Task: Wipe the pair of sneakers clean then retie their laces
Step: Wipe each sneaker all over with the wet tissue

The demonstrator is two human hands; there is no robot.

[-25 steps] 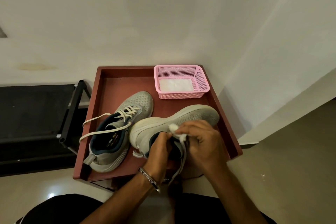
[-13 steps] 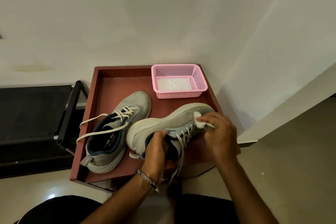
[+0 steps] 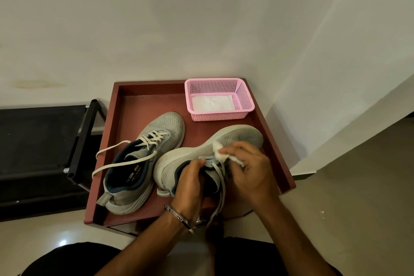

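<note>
Two grey sneakers occupy a red-brown tray [image 3: 125,119]. The right sneaker [image 3: 224,143] is tipped on its side, its sole facing the wall, its long axis running from the heel at the near left to the toe at the far right. The left hand [image 3: 190,184] grips its collar, fingers closed on the tongue. The right hand [image 3: 248,168] pinches a white wipe [image 3: 218,149] against the upper. The left sneaker [image 3: 143,159] rests upright, toe pointing toward a pink basket [image 3: 243,96], laces loose.
</note>
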